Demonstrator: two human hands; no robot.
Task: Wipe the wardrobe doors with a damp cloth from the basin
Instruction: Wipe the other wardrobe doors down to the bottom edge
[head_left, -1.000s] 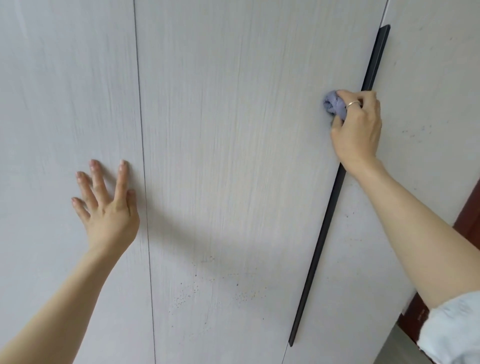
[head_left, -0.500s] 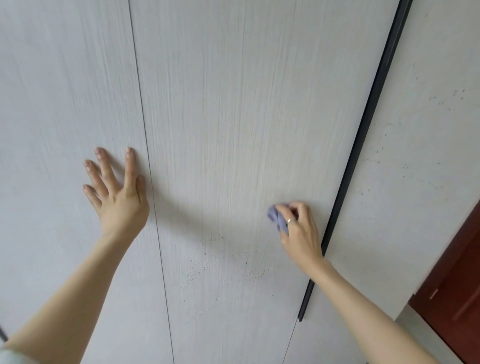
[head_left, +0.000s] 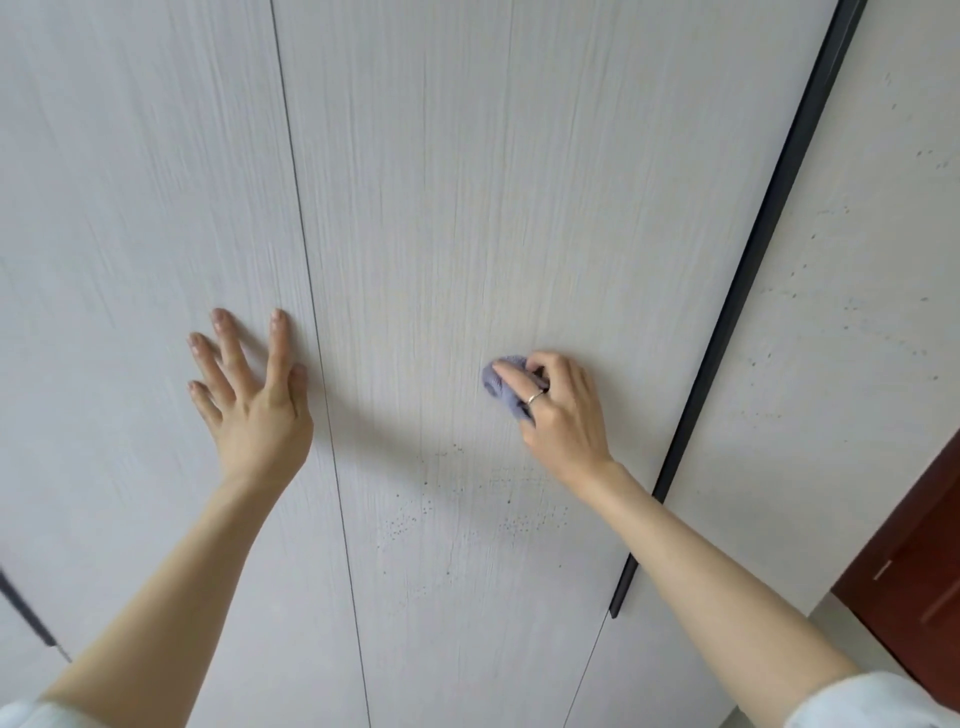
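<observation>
Bunched lilac cloth (head_left: 501, 387), pressed against the middle wardrobe door (head_left: 467, 208) a little below frame centre, at about the five o'clock side of that panel's visible face. Clamped in the grip of the right hand (head_left: 558, 410), fingers curled over the wad, a ring on one finger, only the cloth's ten o'clock edge peeking past the fingertips. Left hand (head_left: 254, 395) spread flat and holding nothing, palm braced on the neighbouring left door (head_left: 130, 234), thumb just beside the thin seam between the two panels. Cluster of dark specks (head_left: 457, 504) on the middle door at six o'clock from the cloth, near but not touching it, clearly closer to the right hand than to the left; likely target of the coming stroke, a short pull downward along the door's long vertical grain. Long black handle strip (head_left: 748, 291) at three o'clock of the right hand, running from twelve o'clock down toward six; beyond it a right door (head_left: 841, 364) dotted with fainter marks. Dark red woodwork (head_left: 919, 561) at the four o'clock corner. No brands, labels or legible writing anywhere.
</observation>
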